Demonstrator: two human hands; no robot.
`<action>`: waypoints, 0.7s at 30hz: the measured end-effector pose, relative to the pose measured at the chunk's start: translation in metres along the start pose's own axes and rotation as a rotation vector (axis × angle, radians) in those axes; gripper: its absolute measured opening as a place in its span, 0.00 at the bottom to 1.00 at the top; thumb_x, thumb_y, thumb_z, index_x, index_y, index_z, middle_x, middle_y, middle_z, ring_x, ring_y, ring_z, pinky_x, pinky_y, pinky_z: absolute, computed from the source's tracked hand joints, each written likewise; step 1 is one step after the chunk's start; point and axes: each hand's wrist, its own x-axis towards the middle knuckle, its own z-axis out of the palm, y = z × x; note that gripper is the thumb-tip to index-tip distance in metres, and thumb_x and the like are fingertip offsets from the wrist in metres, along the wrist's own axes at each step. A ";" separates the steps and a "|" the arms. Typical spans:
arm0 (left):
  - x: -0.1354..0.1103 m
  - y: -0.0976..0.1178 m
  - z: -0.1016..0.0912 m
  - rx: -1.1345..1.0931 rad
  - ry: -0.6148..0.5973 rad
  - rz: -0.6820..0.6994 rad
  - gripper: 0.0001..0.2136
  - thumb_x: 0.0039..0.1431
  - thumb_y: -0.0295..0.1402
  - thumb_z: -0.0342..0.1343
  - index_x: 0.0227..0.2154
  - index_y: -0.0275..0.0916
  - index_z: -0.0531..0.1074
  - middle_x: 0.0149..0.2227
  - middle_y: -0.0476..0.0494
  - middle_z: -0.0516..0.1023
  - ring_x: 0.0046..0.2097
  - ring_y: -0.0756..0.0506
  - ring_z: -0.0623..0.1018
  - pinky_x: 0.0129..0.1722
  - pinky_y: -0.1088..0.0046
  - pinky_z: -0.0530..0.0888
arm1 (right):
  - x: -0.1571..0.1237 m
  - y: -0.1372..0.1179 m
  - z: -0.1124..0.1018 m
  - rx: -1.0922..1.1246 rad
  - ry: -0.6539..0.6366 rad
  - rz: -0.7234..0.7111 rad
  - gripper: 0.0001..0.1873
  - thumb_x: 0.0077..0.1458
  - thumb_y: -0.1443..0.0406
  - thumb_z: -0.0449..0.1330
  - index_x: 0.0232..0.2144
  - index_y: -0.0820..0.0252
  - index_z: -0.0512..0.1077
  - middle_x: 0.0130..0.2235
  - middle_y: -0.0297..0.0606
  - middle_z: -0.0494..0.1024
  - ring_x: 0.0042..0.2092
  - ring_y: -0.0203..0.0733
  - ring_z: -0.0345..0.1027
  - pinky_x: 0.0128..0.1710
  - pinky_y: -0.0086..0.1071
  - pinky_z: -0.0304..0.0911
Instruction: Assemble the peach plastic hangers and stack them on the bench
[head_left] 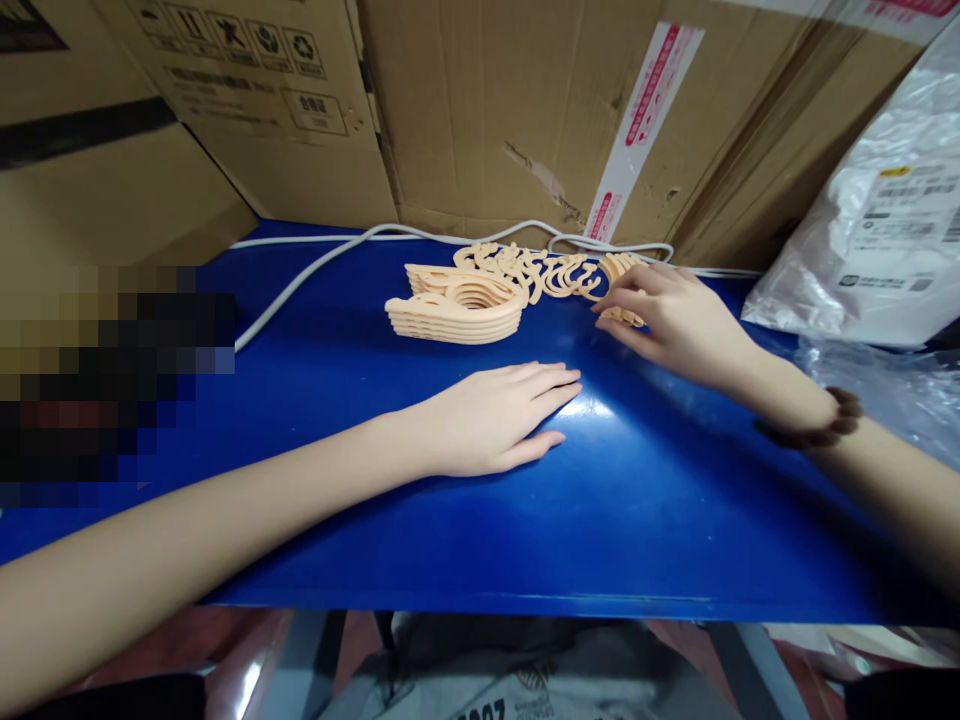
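Observation:
My left hand lies flat on the blue table, palm down, fingers stretched out and nothing in them. In front of it stands a neat stack of beige plastic pieces, curved like clothes-hanger arms. Behind and right of the stack lies a row of loose beige hook-shaped pieces. My right hand reaches over the right end of this row, thumb and fingers apart. Small beige pieces show between its thumb and index finger, and a curved bunch sits behind the fingers, partly hidden.
A white cable runs along the back of the blue table. Cardboard boxes wall off the back and left. On the right sits a clear plastic bag with a label. Dark blurred things occupy the left edge.

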 end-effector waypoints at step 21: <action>0.000 -0.001 0.000 0.006 -0.011 0.012 0.25 0.75 0.40 0.43 0.65 0.28 0.64 0.69 0.33 0.65 0.69 0.38 0.65 0.69 0.60 0.63 | 0.072 0.030 0.034 -0.223 -0.046 -0.099 0.20 0.69 0.62 0.48 0.34 0.62 0.77 0.38 0.46 0.79 0.46 0.53 0.71 0.50 0.51 0.63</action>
